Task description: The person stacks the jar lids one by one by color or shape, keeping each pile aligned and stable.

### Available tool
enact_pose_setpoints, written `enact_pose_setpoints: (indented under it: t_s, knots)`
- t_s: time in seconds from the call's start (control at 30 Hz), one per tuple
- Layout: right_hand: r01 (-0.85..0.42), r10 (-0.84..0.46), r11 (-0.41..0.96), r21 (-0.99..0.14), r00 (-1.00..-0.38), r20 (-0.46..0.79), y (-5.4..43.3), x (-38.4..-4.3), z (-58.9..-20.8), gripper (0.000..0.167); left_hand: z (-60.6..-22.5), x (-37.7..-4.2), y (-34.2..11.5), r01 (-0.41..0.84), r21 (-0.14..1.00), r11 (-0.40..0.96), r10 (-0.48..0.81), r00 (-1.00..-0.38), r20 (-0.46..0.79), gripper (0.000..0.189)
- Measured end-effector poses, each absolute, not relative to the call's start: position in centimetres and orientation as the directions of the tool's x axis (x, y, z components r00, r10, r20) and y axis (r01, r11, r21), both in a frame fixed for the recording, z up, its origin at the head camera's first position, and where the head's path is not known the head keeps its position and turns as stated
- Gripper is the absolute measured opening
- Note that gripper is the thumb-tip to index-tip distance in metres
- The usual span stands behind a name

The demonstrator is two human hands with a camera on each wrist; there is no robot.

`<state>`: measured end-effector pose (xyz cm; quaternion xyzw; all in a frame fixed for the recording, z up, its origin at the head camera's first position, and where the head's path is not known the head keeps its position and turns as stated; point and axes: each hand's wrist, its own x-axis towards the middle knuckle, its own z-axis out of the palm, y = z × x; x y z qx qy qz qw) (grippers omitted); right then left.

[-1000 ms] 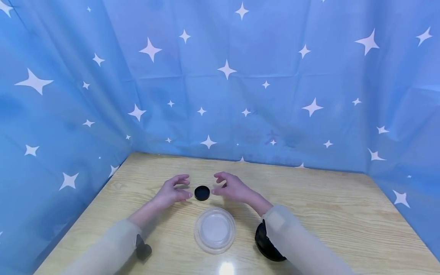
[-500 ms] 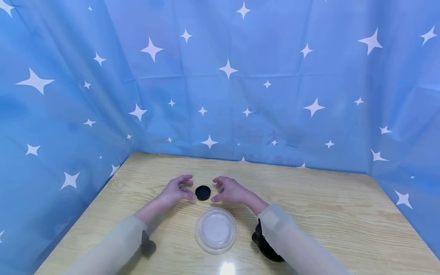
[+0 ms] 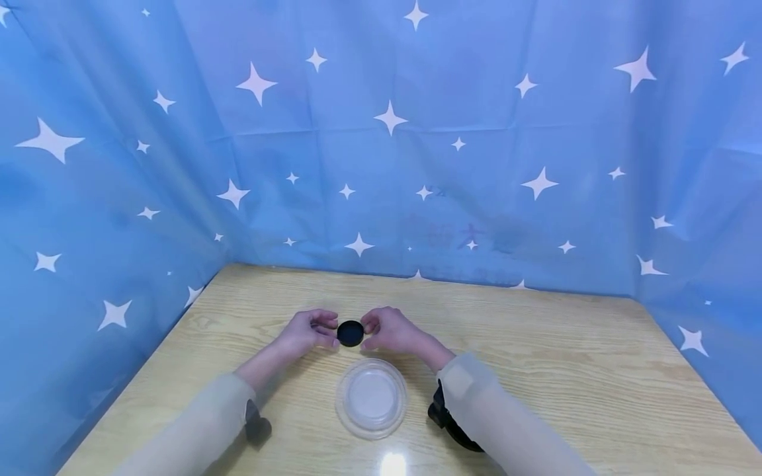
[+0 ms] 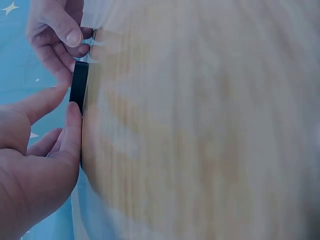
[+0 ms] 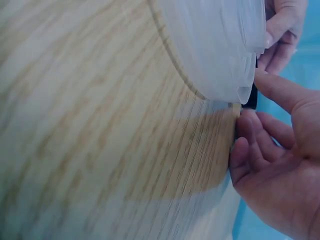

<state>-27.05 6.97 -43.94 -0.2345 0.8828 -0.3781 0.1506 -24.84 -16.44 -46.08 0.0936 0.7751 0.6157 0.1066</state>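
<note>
A small round black lid-like disc with a raised rim [image 3: 350,334] lies on the table between the two hands. My left hand [image 3: 309,332] is at its left edge, with loosely bent fingers. In the left wrist view, a fingertip touches the side of the black disc [image 4: 79,87]. From the right, my right hand [image 3: 389,330] has its fingertips at the opposite edge; whether they touch it is hard to tell. Just nearer than the disc stands a round clear plastic container [image 3: 372,398], whose wall [image 5: 215,55] partly hides the disc in the right wrist view.
A black rounded object [image 3: 464,436] sits under the right sleeve, partly hidden by it. The wooden table [image 3: 595,383] reaches back to a blue star-patterned curtain [image 3: 381,165], which also hangs along both sides.
Both hands have closed in on the black disc from either side, the left moving right and the right moving left. Disc and clear container stay where they were.
</note>
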Motion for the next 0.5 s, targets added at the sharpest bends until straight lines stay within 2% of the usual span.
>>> enact_pose_setpoints:
  t_s: [0.17, 0.5]
  knots:
    - [-0.300, -0.528, 0.601, -0.740, -0.845, -0.086, 7.0, -27.1, -44.1, 0.043, -46.2, -24.8, -16.2, 0.008, 0.978, 0.210, 0.284, -0.957, -0.053, 0.059]
    - [-0.276, -0.499, 0.622, -0.733, -0.861, -0.100, 7.6, -27.0, -44.0, 0.041, -46.3, -24.9, -14.9, 0.079, 0.960, 0.268, 0.324, -0.946, -0.013, 0.053]
